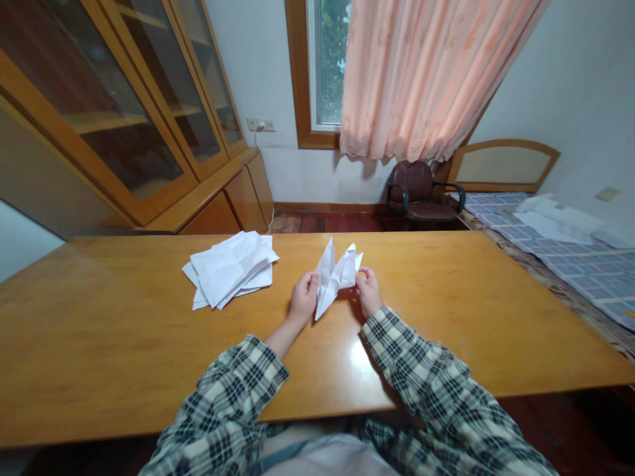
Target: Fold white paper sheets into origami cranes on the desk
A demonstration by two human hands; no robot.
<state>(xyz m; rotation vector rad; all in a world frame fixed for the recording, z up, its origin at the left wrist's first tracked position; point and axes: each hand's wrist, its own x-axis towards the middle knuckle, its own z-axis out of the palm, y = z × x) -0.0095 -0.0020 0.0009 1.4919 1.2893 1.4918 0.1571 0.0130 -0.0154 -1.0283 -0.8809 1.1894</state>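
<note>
A folded white paper figure (333,276) with several pointed flaps is held between my two hands, just above the wooden table. My left hand (303,295) pinches its left side, thumb on top. On the other side, my right hand (368,291) grips the paper's right edge with bent fingers; part of those fingertips is hidden behind the folds. To the left of my left hand lies a loose stack of creased white paper sheets (231,268), fanned unevenly.
The wooden table (149,370) spans the view in front of me. Behind it stand a glass-door cabinet (149,119) at left and a brown armchair (419,192). A bed (560,258) with white items on it is at right. A pink curtain (421,73) covers part of the window.
</note>
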